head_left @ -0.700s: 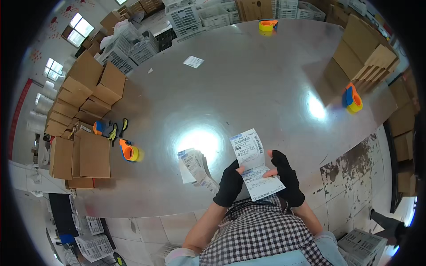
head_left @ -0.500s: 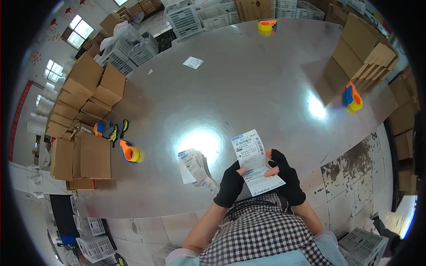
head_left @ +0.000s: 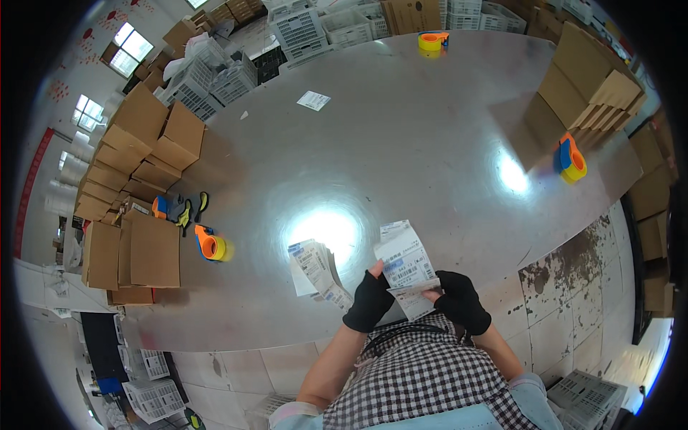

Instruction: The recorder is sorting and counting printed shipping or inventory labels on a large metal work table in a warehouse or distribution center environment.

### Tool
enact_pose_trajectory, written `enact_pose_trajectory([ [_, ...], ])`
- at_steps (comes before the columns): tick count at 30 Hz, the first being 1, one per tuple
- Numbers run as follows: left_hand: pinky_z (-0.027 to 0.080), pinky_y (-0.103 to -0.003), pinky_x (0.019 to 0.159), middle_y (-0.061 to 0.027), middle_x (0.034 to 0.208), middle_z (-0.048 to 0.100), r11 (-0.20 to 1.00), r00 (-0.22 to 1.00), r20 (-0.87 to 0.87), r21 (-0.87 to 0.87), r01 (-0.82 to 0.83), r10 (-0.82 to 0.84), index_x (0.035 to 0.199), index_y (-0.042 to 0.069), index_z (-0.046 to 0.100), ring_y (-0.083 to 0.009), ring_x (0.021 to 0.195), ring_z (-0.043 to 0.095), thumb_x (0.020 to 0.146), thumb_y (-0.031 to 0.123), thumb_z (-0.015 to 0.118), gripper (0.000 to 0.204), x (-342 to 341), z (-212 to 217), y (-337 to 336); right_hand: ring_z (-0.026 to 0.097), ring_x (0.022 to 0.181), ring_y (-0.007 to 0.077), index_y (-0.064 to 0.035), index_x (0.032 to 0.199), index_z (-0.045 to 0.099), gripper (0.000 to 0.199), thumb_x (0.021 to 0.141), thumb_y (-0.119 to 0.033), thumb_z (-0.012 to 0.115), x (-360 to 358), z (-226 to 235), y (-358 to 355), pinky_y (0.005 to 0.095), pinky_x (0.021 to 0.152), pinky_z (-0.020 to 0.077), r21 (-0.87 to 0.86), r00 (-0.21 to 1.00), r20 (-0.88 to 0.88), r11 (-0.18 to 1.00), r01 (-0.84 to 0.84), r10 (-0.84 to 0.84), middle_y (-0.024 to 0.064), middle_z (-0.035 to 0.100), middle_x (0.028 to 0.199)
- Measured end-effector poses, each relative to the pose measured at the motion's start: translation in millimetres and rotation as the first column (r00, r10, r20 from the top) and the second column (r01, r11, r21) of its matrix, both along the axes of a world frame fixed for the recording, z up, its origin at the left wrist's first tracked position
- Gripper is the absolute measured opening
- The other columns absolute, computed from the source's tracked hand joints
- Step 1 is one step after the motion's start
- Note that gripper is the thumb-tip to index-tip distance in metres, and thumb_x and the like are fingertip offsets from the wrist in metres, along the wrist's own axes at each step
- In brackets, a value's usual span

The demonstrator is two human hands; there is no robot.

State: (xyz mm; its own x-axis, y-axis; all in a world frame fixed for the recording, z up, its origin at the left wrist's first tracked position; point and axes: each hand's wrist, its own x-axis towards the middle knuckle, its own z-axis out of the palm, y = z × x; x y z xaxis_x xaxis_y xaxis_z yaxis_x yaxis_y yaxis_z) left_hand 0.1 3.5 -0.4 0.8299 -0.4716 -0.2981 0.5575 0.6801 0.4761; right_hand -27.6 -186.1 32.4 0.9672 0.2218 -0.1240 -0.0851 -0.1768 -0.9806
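Note:
Several printed shipping labels (head_left: 405, 256) are held in front of my apron, over the near edge of the metal table. My left hand (head_left: 370, 301), in a black fingerless glove, grips their left side with the thumb on top. At the lower right, my right hand (head_left: 460, 301), gloved the same way, closes on a folded part of the labels. A fanned pile of more labels (head_left: 315, 271) lies on the table just left of my left hand.
Cardboard boxes (head_left: 154, 247) and a tape dispenser (head_left: 212, 245) stand at the left, with scissors (head_left: 202, 203) beside them. Another dispenser (head_left: 572, 161) and upright flattened cartons (head_left: 584, 79) are at the right. A loose label (head_left: 313, 100) and a third dispenser (head_left: 431, 43) lie farther off.
The labels have been shifted and folded between my hands; a different face now shows. My left thumb has moved up along their left edge. The pile on the table stays put.

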Motion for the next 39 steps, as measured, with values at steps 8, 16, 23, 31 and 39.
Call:
enact_pose_trajectory([
  [8,0.045,-0.034,0.083,-0.0126,0.108,0.057,0.975,0.981,0.068,0.118,-0.190,0.183,0.116,-0.003,0.045,-0.0219,0.097,0.056,0.088,0.029,0.043,0.043,1,14,-2,0.058,0.070,0.0164,0.0006,0.090,0.061,0.015,0.077,-0.008,0.061,-1,-9,1,0.0290,0.066,0.0452,-0.029,0.997,0.080,1.000,-0.012,0.014,0.0118,0.061,0.075],
  [16,0.045,-0.034,0.082,-0.0119,0.107,0.057,0.935,0.979,0.104,0.293,-0.200,0.177,0.117,0.000,0.045,-0.0220,0.097,0.056,0.088,0.027,0.044,0.040,3,26,-8,0.058,0.071,0.0167,0.0012,0.091,0.060,0.017,0.078,-0.008,0.062,-2,-4,-2,0.0297,0.066,0.0452,-0.108,0.998,0.046,0.994,-0.029,0.034,0.0124,0.061,0.075],
  [23,0.045,-0.036,0.084,-0.0126,0.109,0.056,0.908,0.972,0.170,0.359,-0.216,0.164,0.118,0.000,0.045,-0.0235,0.098,0.056,0.086,0.025,0.045,0.040,3,18,-6,0.061,0.076,0.0197,-0.0003,0.102,0.059,0.030,0.076,-0.013,0.065,-3,-1,2,0.0292,0.069,0.0471,0.068,0.994,0.018,0.992,0.104,-0.106,0.0150,0.063,0.084],
  [31,0.045,-0.032,0.081,-0.0117,0.107,0.056,0.952,0.975,0.023,0.208,-0.223,0.223,0.116,-0.004,0.045,-0.0207,0.096,0.056,0.087,0.022,0.046,0.039,11,35,-2,0.061,0.078,0.0263,-0.0021,0.105,0.057,0.041,0.066,-0.004,0.069,0,-31,-20,0.0314,0.069,0.0481,-0.351,0.953,0.255,0.934,-0.064,0.161,0.0144,0.062,0.094],
  [39,0.042,-0.028,0.084,-0.0122,0.111,0.054,0.846,0.981,0.191,0.529,-0.067,-0.042,0.125,-0.002,0.037,-0.0174,0.099,0.053,0.084,0.014,0.047,0.045,-12,4,-20,0.060,0.084,0.0272,-0.0098,0.092,0.064,0.032,0.062,-0.006,0.073,4,8,-3,0.0295,0.071,0.0483,-0.278,0.888,0.459,0.949,0.147,-0.003,0.0140,0.057,0.096],
])
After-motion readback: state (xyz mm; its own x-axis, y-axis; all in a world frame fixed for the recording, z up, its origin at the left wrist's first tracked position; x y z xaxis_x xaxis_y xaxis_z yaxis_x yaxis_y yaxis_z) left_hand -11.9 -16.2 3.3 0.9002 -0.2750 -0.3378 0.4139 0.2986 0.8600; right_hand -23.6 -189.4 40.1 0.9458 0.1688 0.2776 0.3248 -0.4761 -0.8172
